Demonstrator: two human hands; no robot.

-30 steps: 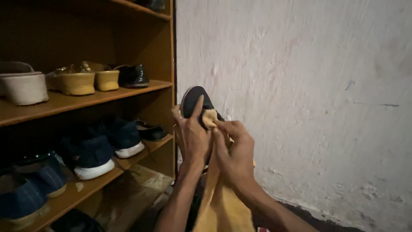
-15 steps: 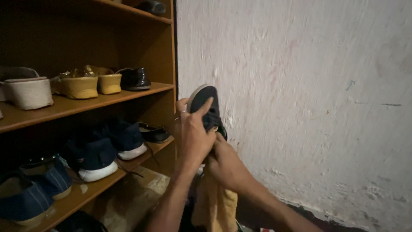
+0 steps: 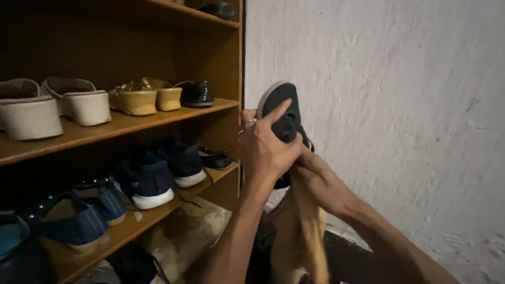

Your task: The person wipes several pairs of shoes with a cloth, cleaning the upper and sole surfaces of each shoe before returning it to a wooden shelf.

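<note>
Right now, at the centre of the frame, the left hand [image 3: 265,150] is wrapped around a dark shoe [image 3: 284,118] with a pale sole edge, toe pointing up, held in front of the rough whitish wall [image 3: 400,105]. Its forefinger lies along the shoe's upper. The right hand [image 3: 318,179], just below and touching the shoe's lower part, is closed on a yellow cloth [image 3: 307,231] that hangs down toward the bottom edge.

By the look of it, the step in hand is wiping the shoe, with the cloth at the lower half. A next stroke would seem to call for a firm grip from the left hand while the cloth is pressed against the shoe.

At left stands a wooden shoe rack [image 3: 158,113], with tan shoes [image 3: 137,97] on its middle shelf and navy sneakers [image 3: 158,179] below.
</note>
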